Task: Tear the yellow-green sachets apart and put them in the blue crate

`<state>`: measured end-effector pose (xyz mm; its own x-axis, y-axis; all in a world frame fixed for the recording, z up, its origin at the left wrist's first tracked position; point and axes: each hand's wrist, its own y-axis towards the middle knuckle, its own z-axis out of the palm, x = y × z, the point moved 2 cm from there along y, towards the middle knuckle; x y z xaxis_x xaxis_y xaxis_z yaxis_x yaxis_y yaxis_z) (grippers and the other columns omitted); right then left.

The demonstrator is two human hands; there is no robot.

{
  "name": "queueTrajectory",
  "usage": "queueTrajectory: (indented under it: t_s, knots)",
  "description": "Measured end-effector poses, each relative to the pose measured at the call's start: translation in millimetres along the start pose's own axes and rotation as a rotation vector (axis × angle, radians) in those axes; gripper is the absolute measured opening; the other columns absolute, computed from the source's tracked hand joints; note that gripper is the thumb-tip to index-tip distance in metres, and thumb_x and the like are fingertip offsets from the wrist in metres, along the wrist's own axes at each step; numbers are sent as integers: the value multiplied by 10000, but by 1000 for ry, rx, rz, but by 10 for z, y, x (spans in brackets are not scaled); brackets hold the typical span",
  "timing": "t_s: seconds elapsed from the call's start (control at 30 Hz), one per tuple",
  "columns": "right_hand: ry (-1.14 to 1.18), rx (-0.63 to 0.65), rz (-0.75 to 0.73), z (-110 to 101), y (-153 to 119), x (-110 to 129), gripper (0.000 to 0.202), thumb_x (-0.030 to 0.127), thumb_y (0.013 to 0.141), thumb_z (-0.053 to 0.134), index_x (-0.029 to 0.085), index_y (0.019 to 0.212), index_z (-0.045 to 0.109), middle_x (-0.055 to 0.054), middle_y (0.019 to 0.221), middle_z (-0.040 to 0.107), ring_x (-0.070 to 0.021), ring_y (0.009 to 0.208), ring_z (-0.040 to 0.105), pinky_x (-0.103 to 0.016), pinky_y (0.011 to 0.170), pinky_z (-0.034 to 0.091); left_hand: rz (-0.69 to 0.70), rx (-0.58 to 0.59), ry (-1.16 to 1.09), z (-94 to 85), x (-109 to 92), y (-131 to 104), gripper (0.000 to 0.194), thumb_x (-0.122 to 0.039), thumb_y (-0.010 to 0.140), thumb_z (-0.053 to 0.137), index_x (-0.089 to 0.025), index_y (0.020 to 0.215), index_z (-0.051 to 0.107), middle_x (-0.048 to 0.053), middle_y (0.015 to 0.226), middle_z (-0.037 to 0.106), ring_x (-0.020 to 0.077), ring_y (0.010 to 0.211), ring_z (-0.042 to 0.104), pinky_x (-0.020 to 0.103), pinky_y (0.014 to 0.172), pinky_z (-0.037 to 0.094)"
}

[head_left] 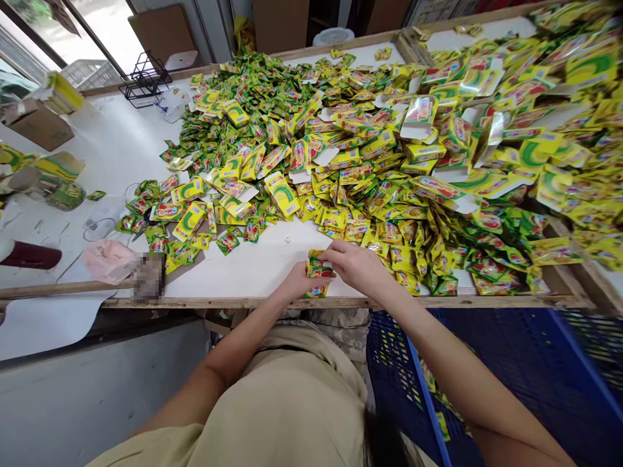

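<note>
Near the table's front edge, my left hand (298,283) is closed on the left side of a small yellow-and-green packet (317,272). My right hand (351,266) pinches the same packet from the right, its fingers over the upper right part. The packet stands roughly upright between both hands, partly covered by the fingers. Just beyond and to the right lies a large heap of yellow boxes and packets (355,175). Green packets (253,91) are piled at the back left of the heap.
The white table (243,266) has a wooden front rim. Blue crates (506,350) stand below it at the right. At the left are a jar (65,193), a dark red cup (34,255), a pink bag (109,261), a carton (41,123) and a black wire rack (146,79).
</note>
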<state>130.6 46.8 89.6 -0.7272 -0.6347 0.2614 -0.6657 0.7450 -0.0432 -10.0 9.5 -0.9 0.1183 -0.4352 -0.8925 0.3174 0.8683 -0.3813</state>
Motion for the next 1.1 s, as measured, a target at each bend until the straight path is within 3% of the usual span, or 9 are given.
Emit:
queueTrajectory:
  t_s: [0.17, 0.3, 0.4, 0.57, 0.83, 1.1]
  knots:
    - [235, 57, -62, 139, -40, -39, 337, 84, 827, 450, 212, 1050, 668, -52, 1062, 685, -177, 871, 640, -265, 694, 446, -16, -11, -11, -16, 33, 23, 430, -369, 556, 822, -100, 839, 640, 3, 728, 642, 131, 675, 574, 262, 661, 445]
    - [369, -70, -45, 124, -32, -110, 363, 40, 788, 437, 194, 1020, 669, -48, 992, 703, -171, 896, 638, -270, 779, 461, -13, 28, -61, -12, 51, 34, 425, -345, 570, 821, -100, 878, 659, 36, 809, 682, 144, 735, 608, 284, 732, 468]
    - [291, -128, 33, 64, -23, -127, 369, 61, 804, 433, 199, 1055, 666, -65, 1015, 672, -175, 863, 629, -260, 691, 444, -4, 57, -71, -8, 35, 32, 429, -334, 585, 818, -97, 912, 673, 79, 903, 704, 167, 810, 636, 313, 806, 477]
    - [50, -38, 120, -2, -12, -87, 312, 154, 873, 427, 229, 1065, 661, -65, 1054, 627, -169, 802, 604, -252, 536, 323, -27, 70, -62, -8, -5, 2, 467, -352, 586, 819, -101, 953, 676, 109, 941, 719, 194, 837, 658, 329, 808, 484]
    - [-139, 8, 110, 49, -49, -54, 301, 173, 894, 406, 238, 1094, 622, -71, 1073, 602, -157, 742, 567, -268, 491, 209, -34, 60, -82, 19, -16, -11, 482, -354, 577, 822, -94, 954, 670, 112, 929, 721, 188, 819, 661, 324, 788, 488]
    - [-142, 43, 88, 51, -62, -65, 344, 199, 900, 405, 258, 1160, 622, -80, 1048, 579, -163, 735, 548, -269, 504, 201, -23, 39, -49, 49, -70, -27, 467, -366, 567, 820, -99, 921, 671, 99, 905, 719, 187, 807, 650, 322, 780, 479]
